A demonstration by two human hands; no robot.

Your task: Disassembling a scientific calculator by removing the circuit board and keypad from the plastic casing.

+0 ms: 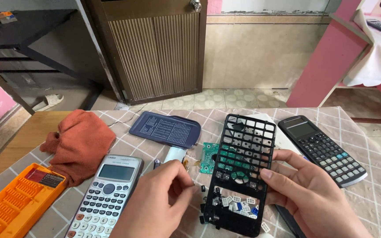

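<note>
My right hand (307, 194) holds a black calculator front shell (242, 167) upright by its right edge; the shell is a grid of empty key holes with a display opening at its lower end. My left hand (157, 200) hovers just left of it with fingertips pinched together, over small loose keys (237, 205) in white, blue and black. A green circuit board (208, 157) lies behind the shell. A silver calculator (106, 194) lies under my left wrist.
A black calculator (322, 150) lies at the right, a dark slide cover (165, 128) at the back, an orange cloth (81, 143) and an orange tool case (16, 200) at the left. The table carries a checked cloth (375, 194).
</note>
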